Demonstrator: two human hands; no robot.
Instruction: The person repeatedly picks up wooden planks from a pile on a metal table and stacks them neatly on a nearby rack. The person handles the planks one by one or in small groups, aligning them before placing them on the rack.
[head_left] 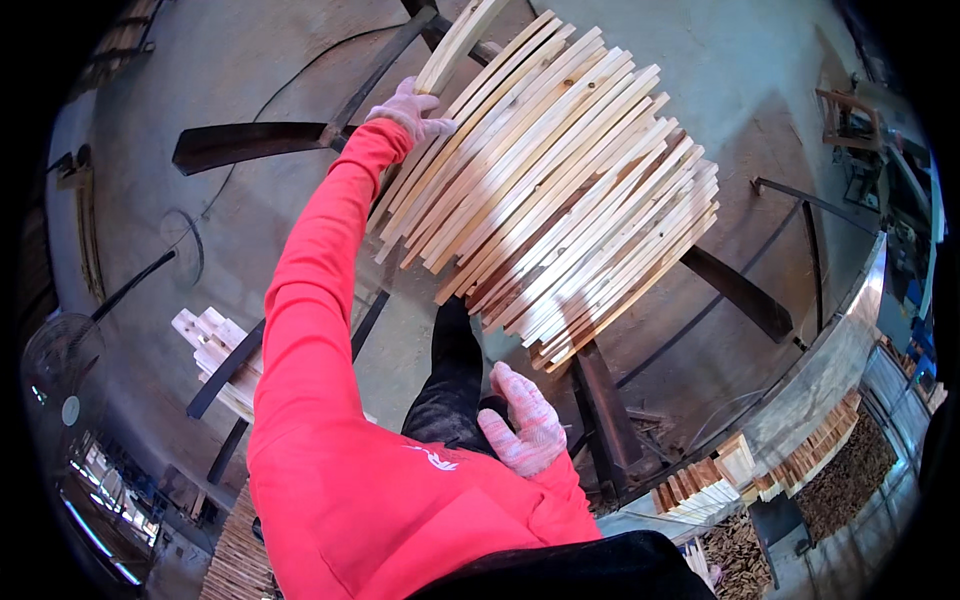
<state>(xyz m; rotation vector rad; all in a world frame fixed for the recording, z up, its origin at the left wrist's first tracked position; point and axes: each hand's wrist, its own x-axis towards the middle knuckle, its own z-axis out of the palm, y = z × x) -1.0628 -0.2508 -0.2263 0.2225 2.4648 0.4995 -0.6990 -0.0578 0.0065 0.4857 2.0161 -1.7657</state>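
My left hand [405,112], in a pale knitted glove, reaches far forward. Its fingers grip the near end of a wooden strip [458,45], whose far end runs out of view at the top. Just right of that hand lies a broad row of light wooden strips [560,180], side by side and slanting, with uneven ends. Dark metal arms of a stand [610,410] show beneath the row. My right hand [525,420], gloved too, is close to my body below the row, fingers apart and holding nothing.
Flat dark stand arms [250,142] stick out at left, and another [740,295] at right. A smaller wood stack [215,350] lies at left, near a round fan [65,365]. Stacked wood pieces [700,490] and a bin of offcuts [850,475] are at lower right.
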